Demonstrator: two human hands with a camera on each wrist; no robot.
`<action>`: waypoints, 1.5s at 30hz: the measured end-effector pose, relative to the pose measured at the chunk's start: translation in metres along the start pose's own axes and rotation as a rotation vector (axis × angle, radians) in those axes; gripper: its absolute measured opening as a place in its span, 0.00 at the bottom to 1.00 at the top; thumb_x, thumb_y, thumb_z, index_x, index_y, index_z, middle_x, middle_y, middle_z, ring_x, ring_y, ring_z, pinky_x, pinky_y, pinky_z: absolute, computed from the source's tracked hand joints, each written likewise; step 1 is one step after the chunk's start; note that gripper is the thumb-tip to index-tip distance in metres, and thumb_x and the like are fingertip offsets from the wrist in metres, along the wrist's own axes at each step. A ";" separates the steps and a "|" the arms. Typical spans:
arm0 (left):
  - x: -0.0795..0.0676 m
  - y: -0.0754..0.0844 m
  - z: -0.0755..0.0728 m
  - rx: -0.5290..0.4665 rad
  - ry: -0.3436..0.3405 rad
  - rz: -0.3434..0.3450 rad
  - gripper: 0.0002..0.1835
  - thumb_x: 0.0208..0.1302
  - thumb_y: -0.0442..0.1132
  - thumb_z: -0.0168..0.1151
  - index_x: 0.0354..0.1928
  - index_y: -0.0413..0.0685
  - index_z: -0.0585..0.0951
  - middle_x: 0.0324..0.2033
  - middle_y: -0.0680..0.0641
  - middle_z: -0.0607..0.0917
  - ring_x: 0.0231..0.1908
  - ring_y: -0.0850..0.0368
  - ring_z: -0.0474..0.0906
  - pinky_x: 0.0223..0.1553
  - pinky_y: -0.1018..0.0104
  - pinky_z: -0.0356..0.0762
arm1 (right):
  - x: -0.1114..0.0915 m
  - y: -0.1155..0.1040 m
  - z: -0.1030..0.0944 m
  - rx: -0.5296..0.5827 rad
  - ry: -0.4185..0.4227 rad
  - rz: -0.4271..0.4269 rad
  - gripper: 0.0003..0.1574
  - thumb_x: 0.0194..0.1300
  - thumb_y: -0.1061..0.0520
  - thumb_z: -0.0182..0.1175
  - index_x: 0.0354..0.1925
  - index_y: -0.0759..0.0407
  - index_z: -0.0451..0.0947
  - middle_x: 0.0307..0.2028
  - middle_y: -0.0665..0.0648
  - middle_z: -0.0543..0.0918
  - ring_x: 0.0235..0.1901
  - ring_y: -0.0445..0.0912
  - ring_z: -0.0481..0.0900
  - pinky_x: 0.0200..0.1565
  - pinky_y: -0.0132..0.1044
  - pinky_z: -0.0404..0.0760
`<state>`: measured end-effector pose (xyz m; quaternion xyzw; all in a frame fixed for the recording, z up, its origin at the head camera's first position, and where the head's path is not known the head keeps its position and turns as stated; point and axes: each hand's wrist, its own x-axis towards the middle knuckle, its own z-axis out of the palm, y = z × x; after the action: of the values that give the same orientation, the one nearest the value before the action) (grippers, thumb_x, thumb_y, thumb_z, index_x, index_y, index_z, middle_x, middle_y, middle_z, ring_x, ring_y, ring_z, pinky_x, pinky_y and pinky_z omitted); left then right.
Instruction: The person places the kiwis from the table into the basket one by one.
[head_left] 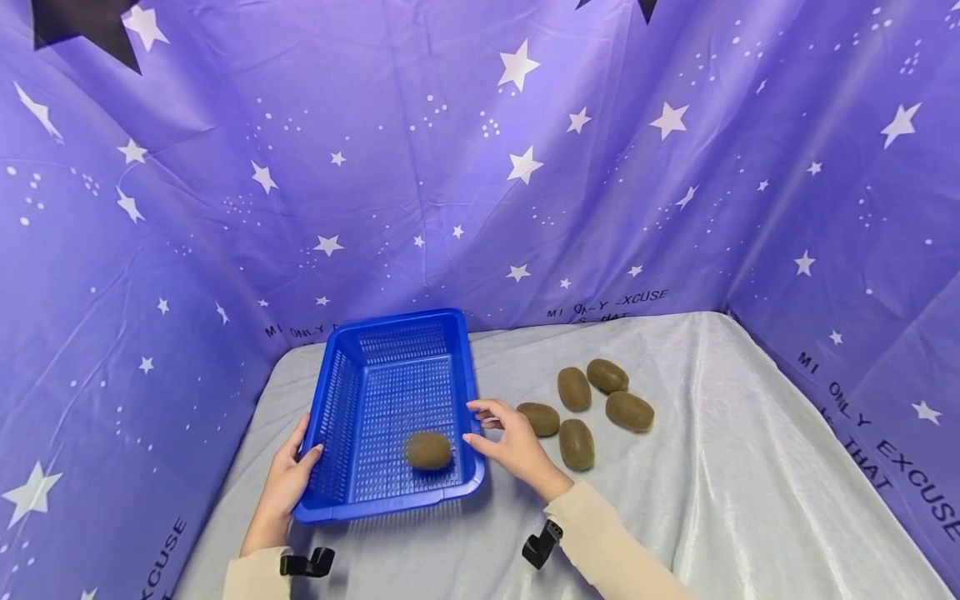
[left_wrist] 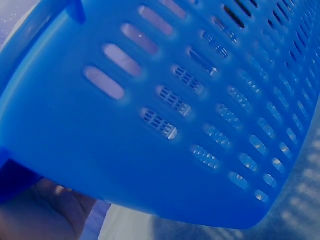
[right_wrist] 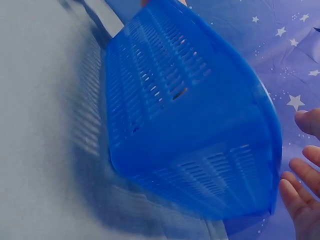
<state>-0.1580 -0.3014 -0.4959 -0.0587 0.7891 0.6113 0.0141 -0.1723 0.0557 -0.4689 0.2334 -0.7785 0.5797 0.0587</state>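
The left hand (head_left: pixel 288 483) grips a blue, slotted basket (head_left: pixel 390 503); the right hand (head_left: pixel 519 446), fingers apart, meets its edge. One brown, oval kiwi (head_left: pixel 429 451) lies inside.

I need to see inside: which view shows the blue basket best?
The head view: the blue basket shows its interior and most of its rim. Left wrist: slotted outside, cropped. Right wrist: outer walls, interior mostly hidden.

A pale grey, cloth-covered surface (head_left: pixel 750 467) bore five brown oval fruits (head_left: pixel 574 389), loosely grouped just right of its middle. Over its left part was a blue basket (head_left: pixel 390 504), whether fully resting there unclear.
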 end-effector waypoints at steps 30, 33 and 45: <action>0.000 -0.007 0.002 -0.060 0.022 0.069 0.37 0.69 0.38 0.51 0.73 0.43 0.46 0.71 0.35 0.49 0.45 0.77 0.68 0.39 0.79 0.72 | -0.044 0.031 -0.075 -0.118 0.123 0.079 0.21 0.54 0.67 0.66 0.47 0.72 0.77 0.43 0.68 0.81 0.44 0.62 0.77 0.46 0.54 0.74; 0.001 -0.005 0.002 -0.017 0.020 0.018 0.36 0.70 0.36 0.49 0.74 0.44 0.45 0.71 0.35 0.48 0.46 0.80 0.66 0.40 0.80 0.72 | -0.049 0.035 -0.079 -0.117 0.127 0.077 0.20 0.54 0.67 0.66 0.47 0.71 0.77 0.44 0.68 0.81 0.45 0.63 0.77 0.47 0.53 0.74; 0.001 -0.001 0.001 0.011 0.025 -0.027 0.35 0.72 0.37 0.48 0.74 0.46 0.45 0.72 0.39 0.50 0.46 0.79 0.67 0.40 0.78 0.72 | -0.065 0.056 -0.093 -0.138 0.236 -0.004 0.21 0.52 0.70 0.67 0.47 0.70 0.77 0.49 0.71 0.77 0.51 0.52 0.72 0.52 0.25 0.67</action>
<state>-0.1589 -0.3002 -0.4970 -0.0771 0.7918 0.6057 0.0129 -0.1556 0.1739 -0.5121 0.1607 -0.8038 0.5479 0.1670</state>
